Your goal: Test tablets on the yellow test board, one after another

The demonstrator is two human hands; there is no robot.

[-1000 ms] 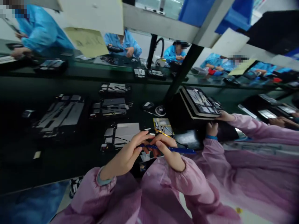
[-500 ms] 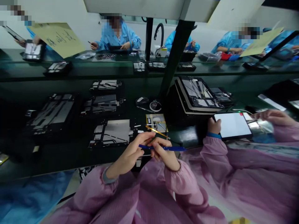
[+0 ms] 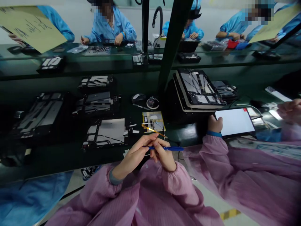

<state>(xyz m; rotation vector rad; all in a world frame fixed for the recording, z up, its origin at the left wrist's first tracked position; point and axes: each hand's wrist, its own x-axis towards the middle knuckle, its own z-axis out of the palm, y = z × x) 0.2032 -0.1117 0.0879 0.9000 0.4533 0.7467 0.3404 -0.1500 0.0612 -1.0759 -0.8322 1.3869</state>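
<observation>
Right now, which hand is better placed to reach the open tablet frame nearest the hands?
Left, probably. The left hand sits nearer the open tablet frame, which lies on its side of the bench, and only touches the tip of the blue tool. The right hand grips that tool's shaft.

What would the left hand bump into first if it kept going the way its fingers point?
Probably the thin gold strip just beyond the left hand, which pinches the blue pen; depth is unclear.

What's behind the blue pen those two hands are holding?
Past the blue pen, held by the left hand and right hand, lie an orange strip and a yellow card on the dark bench. Whatever is under the hands is covered.
</observation>
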